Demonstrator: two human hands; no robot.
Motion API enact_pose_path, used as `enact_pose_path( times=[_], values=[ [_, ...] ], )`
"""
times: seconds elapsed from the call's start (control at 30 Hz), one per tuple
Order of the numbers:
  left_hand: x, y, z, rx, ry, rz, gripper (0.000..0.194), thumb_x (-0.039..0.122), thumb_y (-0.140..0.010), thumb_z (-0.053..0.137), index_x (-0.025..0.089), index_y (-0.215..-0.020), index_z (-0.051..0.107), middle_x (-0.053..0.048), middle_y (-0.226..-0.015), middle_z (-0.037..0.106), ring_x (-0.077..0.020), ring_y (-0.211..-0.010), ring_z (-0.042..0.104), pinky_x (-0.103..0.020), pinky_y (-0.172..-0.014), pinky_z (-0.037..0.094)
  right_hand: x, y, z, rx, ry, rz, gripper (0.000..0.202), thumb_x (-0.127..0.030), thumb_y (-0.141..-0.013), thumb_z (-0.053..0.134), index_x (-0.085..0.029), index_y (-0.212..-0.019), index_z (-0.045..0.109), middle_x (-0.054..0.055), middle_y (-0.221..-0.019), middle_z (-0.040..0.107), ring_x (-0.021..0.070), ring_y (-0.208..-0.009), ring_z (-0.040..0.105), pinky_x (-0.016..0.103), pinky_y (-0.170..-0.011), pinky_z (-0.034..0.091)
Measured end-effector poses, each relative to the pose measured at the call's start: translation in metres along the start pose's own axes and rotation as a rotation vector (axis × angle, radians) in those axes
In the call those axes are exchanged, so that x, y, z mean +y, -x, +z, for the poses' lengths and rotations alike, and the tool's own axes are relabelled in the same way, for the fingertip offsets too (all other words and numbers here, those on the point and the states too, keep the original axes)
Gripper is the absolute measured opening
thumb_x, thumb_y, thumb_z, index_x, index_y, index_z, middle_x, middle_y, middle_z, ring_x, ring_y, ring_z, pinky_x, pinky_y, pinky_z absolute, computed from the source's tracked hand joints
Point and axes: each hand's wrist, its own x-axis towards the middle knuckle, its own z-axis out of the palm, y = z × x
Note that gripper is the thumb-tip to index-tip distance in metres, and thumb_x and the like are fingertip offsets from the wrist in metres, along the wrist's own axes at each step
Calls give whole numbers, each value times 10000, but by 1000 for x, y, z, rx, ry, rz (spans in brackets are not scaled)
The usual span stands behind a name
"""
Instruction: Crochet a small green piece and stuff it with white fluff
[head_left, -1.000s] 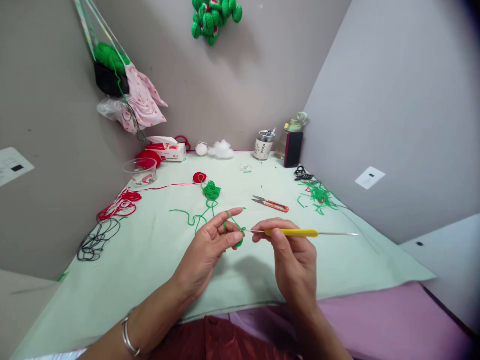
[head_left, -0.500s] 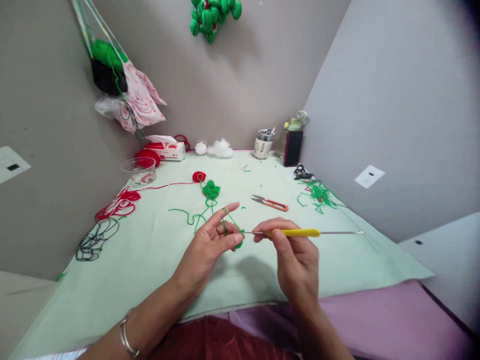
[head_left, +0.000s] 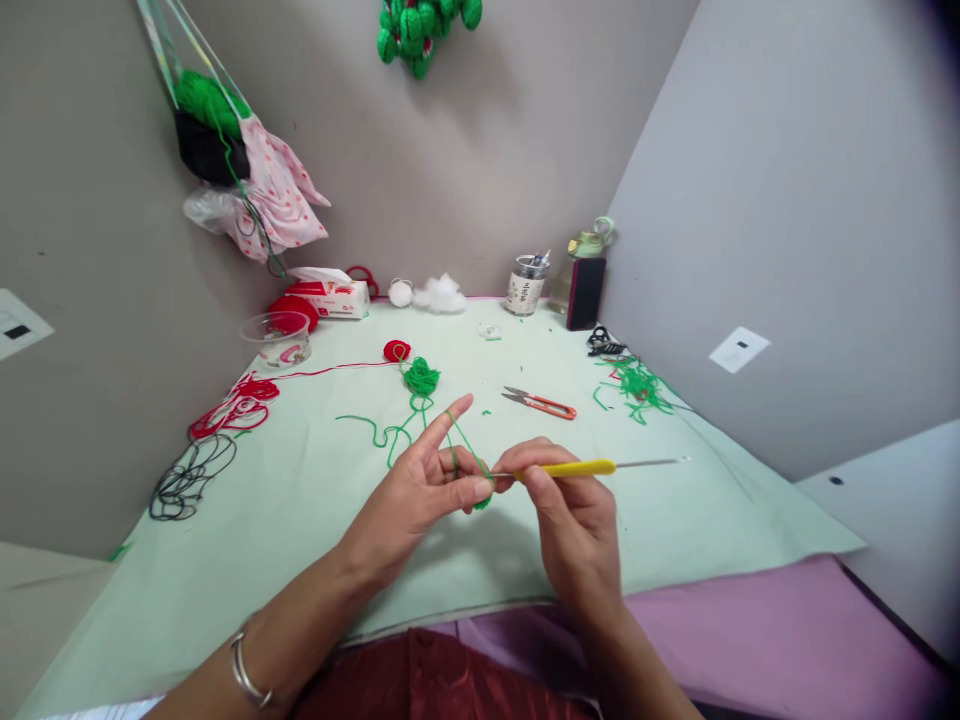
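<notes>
My left hand [head_left: 420, 500] pinches a small green crochet piece [head_left: 482, 504] between thumb and fingers, its index finger raised with green yarn [head_left: 466, 440] looped over it. In my right hand [head_left: 574, 510] is a crochet hook with a yellow handle [head_left: 577, 468], held like a pen. The hook's thin metal tip reaches the crochet piece, and its other end points right. Exactly how the tip sits in the stitch is hidden by the fingers. Loose yarn trails from my left hand to a green yarn bundle [head_left: 421, 377] on the table.
Orange thread snips [head_left: 540, 403] lie beyond my right hand. Green yarn scraps [head_left: 641, 385] are at the right; red yarn [head_left: 240, 405] and dark cord [head_left: 193, 478] at the left. Farther back stand a clear plastic tub [head_left: 277, 345], a tissue pack [head_left: 330, 297], a pen tin [head_left: 526, 287] and a phone [head_left: 586, 294].
My right hand has moved left with the hook, bringing its fingers up to the green crochet piece. My left index finger has risen slightly. The view has shifted a little.
</notes>
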Motion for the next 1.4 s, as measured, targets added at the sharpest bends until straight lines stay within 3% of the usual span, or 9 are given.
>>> enact_pose_path(
  times=[0.13, 0.27, 0.47, 0.63, 0.9, 1.17, 1.4],
  values=[
    [-1, -1, 4, 71, 62, 31, 1087, 135, -767, 854, 246, -1658, 240, 27, -879, 685, -118, -806, 597, -280, -816, 436, 1, -1, 3, 44, 49, -24, 185, -254, -1033, 598, -274, -1023, 781, 6, -952, 747, 128, -809, 657, 268, -764, 541],
    [-1, 0, 6, 141, 50, 52, 994, 142, -753, 877, 247, -1605, 376, 41, -880, 669, -113, -864, 619, -267, -873, 450, 5, -3, 2, 89, -85, 85, 183, -297, -1030, 608, -271, -1016, 788, 21, -982, 760, 133, -809, 667, 280, -774, 551],
    [-2, 0, 5, 178, -17, 41, 940, 235, -759, 893, 224, -1576, 429, 36, -892, 656, -90, -683, 592, -253, -655, 462, 4, -7, 5, 109, -352, 199, 161, -337, -1002, 649, -246, -948, 771, 30, -932, 751, 114, -705, 643, 270, -698, 541],
    [-2, 3, 6, 165, 22, 37, 828, 249, -814, 846, 229, -1550, 467, 27, -932, 646, -97, -678, 634, -272, -678, 498, 3, -7, 2, 111, -331, 189, 180, -339, -1018, 623, -238, -943, 752, 25, -924, 738, 108, -681, 648, 268, -675, 544],
    [-3, 5, 5, 166, -58, 87, 684, 267, -853, 811, 251, -1487, 553, 41, -899, 628, -94, -728, 595, -270, -783, 481, -2, 1, -5, 50, 25, -9, 234, -251, -1073, 509, -261, -1027, 739, 10, -976, 727, 124, -754, 694, 292, -738, 565],
    [0, 8, 11, 310, -289, 208, 625, 233, -838, 791, 247, -1436, 607, 23, -876, 629, -151, -844, 568, -297, -857, 452, -12, 4, -4, -91, 418, -322, 265, -69, -1013, 504, -238, -1092, 692, 51, -956, 740, 180, -960, 708, 314, -825, 577],
    [-1, 12, 16, 320, -246, 200, 699, 257, -811, 822, 248, -1467, 581, 19, -867, 642, -156, -802, 559, -302, -811, 454, 3, 17, 0, -66, 682, -525, 413, -40, -967, 574, -278, -1289, 674, 101, -1108, 741, 191, -954, 739, 298, -767, 618]
  ],
)
